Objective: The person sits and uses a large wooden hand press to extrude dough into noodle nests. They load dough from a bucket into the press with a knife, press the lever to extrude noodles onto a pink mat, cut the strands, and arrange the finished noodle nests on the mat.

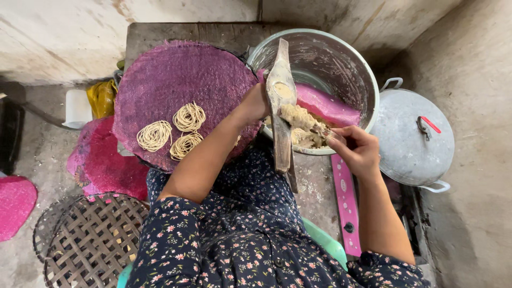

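Observation:
My left hand grips a long wooden press, holding it tilted over a large metal pot. A lump of pale dough sits on the press. My right hand pinches the dough's right end with fingers closed on it. More dough and a pink cloth lie inside the pot. To the left, a round purple woven mat carries three coils of thin noodles.
A metal lid with a red-tipped handle rests on the floor at right. Pink mats and woven bamboo trays lie at lower left. A pink strip lies beside my right arm. Concrete walls close in behind.

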### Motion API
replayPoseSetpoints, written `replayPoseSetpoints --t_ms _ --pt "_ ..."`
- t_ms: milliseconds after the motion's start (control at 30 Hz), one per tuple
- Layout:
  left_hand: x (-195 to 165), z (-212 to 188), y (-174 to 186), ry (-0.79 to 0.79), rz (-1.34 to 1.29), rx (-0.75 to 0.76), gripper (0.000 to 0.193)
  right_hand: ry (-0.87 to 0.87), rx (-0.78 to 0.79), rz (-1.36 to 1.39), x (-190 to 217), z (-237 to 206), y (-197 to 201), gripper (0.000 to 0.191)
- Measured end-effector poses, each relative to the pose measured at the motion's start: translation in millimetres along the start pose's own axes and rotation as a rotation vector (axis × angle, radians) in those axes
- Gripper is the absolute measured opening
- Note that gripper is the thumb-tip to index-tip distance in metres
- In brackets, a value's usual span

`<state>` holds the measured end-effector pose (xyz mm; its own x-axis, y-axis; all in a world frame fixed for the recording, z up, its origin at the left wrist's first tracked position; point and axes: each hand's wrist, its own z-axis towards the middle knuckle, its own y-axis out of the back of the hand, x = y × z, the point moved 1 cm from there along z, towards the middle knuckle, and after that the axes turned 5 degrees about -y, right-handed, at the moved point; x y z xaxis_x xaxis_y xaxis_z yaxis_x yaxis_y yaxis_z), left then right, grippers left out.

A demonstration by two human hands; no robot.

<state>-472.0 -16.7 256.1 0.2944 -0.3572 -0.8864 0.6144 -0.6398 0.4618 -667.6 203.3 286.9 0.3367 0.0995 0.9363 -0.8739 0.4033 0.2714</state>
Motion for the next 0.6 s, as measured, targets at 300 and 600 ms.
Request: replayPoseSetpoints --t_ms 300,600 --pt "15 8 -13 -0.141 -0.075 -0.004 0.024 0.169 -0.006 -0.285 5 -6 12 0.02" --pt "25 4 47 -0.828 -1.028 0.315 0.029 -0.067 -0.099 0.149 -57 0 55 0.017"
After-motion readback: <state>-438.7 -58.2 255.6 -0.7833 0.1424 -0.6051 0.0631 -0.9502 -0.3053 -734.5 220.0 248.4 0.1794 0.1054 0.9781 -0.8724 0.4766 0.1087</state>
